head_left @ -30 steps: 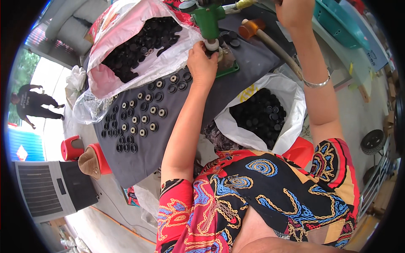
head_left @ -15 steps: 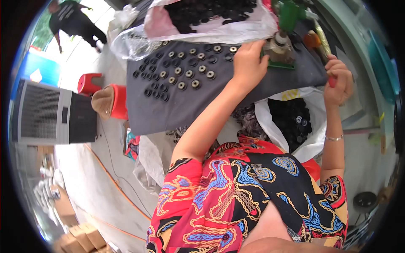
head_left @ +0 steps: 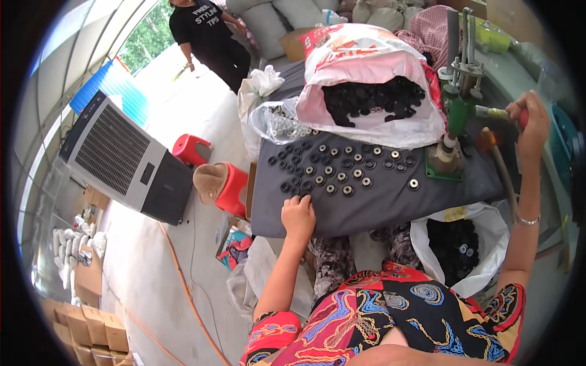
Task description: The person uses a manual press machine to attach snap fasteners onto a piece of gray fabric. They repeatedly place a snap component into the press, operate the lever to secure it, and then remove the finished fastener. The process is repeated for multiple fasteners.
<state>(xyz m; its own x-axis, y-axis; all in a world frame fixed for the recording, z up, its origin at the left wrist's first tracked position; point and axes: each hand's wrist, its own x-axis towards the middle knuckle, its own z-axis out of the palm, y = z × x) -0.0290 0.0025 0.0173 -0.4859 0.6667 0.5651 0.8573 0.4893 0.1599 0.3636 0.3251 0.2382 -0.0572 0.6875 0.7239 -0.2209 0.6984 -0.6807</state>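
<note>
My left hand [head_left: 298,216] rests at the near left of the grey cloth [head_left: 378,210], fingertips bent and pressed together against the lowest black rings [head_left: 296,191]. Whatever those fingers pinch is hidden. At the far right, my right hand [head_left: 530,125] is closed around the red knob [head_left: 523,118] on the lever of a green hand press [head_left: 459,116]. The press stands on a green base at the cloth's right side. Several black rings with metal centres [head_left: 342,177] lie in loose rows between the left hand and the press. One such ring [head_left: 414,184] sits apart, nearest the press.
Behind the rings an open white sack [head_left: 390,131] holds black parts, beside a clear bag of metal pieces [head_left: 278,125]. A second sack [head_left: 418,235] of black parts stands below the cloth. A wooden-handled hammer [head_left: 503,158] lies right of the press. Another person [head_left: 210,36] stands far left.
The view has shifted. My left hand has left the press and moved left to the black rings. My right hand, still on the knob, has swung the lever farther away. The ring nearest the press now shows.
</note>
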